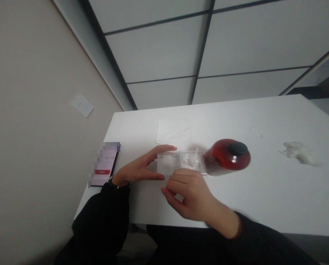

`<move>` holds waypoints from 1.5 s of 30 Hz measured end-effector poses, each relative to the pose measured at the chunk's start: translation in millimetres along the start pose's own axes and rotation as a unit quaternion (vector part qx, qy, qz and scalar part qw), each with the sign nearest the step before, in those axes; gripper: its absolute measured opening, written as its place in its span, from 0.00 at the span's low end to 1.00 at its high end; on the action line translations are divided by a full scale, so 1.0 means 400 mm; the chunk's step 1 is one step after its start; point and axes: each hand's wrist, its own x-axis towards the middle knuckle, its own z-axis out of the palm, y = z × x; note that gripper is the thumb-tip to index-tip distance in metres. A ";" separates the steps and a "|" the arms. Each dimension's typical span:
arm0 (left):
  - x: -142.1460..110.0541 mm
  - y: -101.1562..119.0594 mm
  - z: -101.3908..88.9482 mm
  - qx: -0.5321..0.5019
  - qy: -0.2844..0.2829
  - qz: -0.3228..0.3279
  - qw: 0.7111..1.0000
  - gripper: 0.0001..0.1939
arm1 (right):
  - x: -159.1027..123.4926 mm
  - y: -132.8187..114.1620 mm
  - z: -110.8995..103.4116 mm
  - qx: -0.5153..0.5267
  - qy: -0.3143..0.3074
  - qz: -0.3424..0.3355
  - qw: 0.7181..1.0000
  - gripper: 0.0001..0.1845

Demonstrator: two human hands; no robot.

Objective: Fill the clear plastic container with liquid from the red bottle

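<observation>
A clear plastic case (181, 154) with two square compartments lies on the white table. Each compartment shows a pale rounded shape, and a short white stick-like piece (196, 151) juts up from the right one. Around the case's left end, my left hand (144, 165) is open, thumb and fingers spread to either side. My right hand (193, 193) is at the case's near edge, its fingers curled in and the thumb close below them. Whatever those fingers may hold is hidden. A large bottle of red liquid (222, 158) with a black cap stands against or just beside the case's right end.
Behind the case lies a flat white tissue (172, 131). A phone (105, 167) with its screen lit is at the table's left edge, near the wall. Crumpled tissue (299, 152) lies to the right, and small scraps (261, 135) lie behind the bottle.
</observation>
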 end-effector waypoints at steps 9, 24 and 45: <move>0.001 -0.005 0.003 -0.013 -0.007 0.003 1.000 0.33 | -0.003 0.003 0.003 -0.001 -0.002 0.000 1.000 0.18; -0.001 -0.013 -0.001 -0.015 0.003 0.028 0.999 0.38 | -0.004 0.006 0.000 -0.002 -0.019 0.002 1.000 0.18; 0.030 0.054 0.048 -0.170 0.305 0.021 0.937 0.23 | -0.003 -0.001 0.002 -0.028 -0.001 0.006 1.000 0.20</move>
